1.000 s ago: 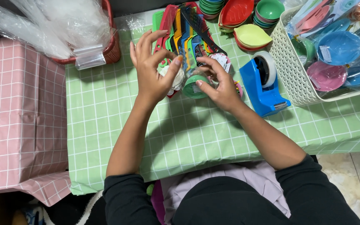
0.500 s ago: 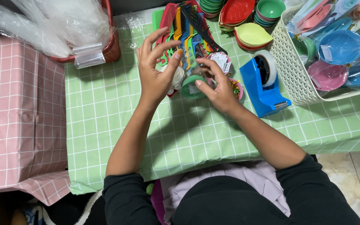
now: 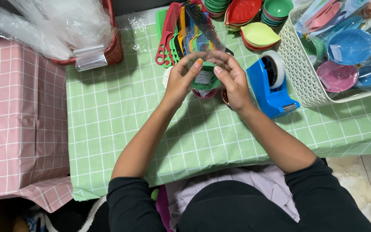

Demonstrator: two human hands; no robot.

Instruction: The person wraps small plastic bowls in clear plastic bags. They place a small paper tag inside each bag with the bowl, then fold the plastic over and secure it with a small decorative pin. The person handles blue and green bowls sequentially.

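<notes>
We see a table under a green checked cloth (image 3: 108,124), with a pink checked surface (image 3: 18,111) beside it. At the far right a white woven basket (image 3: 299,81) holds wrapped blue and pink bowls (image 3: 351,45). A red basket (image 3: 114,47) at the back left is stuffed with clear plastic bags (image 3: 44,21). Stacked green and red dishes (image 3: 254,17) sit behind a blue tape dispenser (image 3: 271,88). Coloured combs (image 3: 172,36) fan out beyond the hands. Our left hand (image 3: 181,81) and right hand (image 3: 232,81) both pinch a clear bag (image 3: 200,43) holding a small green bowl (image 3: 205,79), raised just above the cloth at centre.
</notes>
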